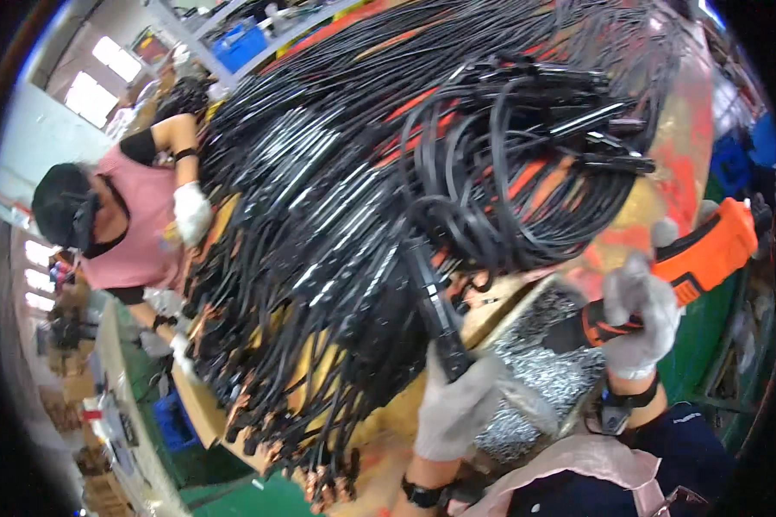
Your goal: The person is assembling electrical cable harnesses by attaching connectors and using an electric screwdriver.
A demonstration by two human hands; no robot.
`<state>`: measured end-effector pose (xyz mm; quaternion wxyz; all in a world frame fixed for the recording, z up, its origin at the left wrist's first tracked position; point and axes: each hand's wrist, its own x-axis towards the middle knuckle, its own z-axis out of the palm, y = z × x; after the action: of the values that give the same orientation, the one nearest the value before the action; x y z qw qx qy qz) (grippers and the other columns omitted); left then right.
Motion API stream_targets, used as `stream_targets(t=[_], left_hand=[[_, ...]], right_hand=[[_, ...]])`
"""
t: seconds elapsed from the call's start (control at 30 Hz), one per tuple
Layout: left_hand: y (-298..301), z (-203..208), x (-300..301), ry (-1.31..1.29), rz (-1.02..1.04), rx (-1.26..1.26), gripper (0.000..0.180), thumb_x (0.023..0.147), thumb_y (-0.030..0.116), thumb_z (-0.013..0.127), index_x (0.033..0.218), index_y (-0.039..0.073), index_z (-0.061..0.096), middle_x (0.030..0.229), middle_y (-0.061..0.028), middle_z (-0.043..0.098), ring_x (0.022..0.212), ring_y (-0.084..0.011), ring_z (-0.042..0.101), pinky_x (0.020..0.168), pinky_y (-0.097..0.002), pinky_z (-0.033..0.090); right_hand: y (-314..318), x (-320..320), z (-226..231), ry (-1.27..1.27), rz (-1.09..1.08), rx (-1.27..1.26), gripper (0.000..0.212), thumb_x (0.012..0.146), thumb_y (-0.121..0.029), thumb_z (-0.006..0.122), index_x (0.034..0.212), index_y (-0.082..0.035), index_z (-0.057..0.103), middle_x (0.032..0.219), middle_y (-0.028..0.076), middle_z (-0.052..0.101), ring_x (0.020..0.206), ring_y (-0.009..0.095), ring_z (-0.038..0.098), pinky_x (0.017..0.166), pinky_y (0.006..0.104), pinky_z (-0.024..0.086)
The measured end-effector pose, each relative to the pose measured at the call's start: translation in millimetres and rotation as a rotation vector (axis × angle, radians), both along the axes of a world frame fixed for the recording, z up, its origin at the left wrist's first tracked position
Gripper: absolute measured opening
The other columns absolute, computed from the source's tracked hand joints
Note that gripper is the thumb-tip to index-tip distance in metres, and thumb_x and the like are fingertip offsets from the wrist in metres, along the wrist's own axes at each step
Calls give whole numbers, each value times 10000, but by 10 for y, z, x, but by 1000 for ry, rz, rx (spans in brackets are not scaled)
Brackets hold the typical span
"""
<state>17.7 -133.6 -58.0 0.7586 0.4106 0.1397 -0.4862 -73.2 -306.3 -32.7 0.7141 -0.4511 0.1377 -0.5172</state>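
My left hand (459, 401), in a pale work glove, is closed around the near end of a long black cable connector (437, 310). The connector points away from me over the cable pile. My right hand (642, 320), gloved too, grips an orange-and-black power screwdriver (707, 254). Its black nose (569, 333) is over a box of small silver screws (513, 409); whether the tip touches them I cannot tell. Beside my left hand lie many black cables (328, 233) with tubular black connectors, some with copper ends (323, 487).
Coiled black cables (500, 155) with connectors lie on the table beyond the screws. At the left, a person (134, 220) in a pink apron and white gloves works at the cables' copper ends. Blue bins stand at the far shelf (240, 45) and right edge (731, 164).
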Motion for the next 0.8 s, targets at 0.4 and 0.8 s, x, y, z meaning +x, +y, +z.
stream_targets(t=[0.4,0.8], left_hand=[[-167,5,-162,-47,27,25,597,871,-49,543,1393,176,359,831,-119,616,399,-93,457,325,-236,346],[-210,-6,-131,-39,49,77,549,893,-34,527,1376,178,376,735,-83,583,383,-97,448,317,-238,348]], right_hand=[[-15,-114,76,24,1,266,539,844,-84,567,1351,-45,385,704,8,419,532,83,356,459,218,348],[33,-10,64,142,-67,179,519,833,-84,585,1316,-48,399,637,3,401,479,97,360,434,232,347]])
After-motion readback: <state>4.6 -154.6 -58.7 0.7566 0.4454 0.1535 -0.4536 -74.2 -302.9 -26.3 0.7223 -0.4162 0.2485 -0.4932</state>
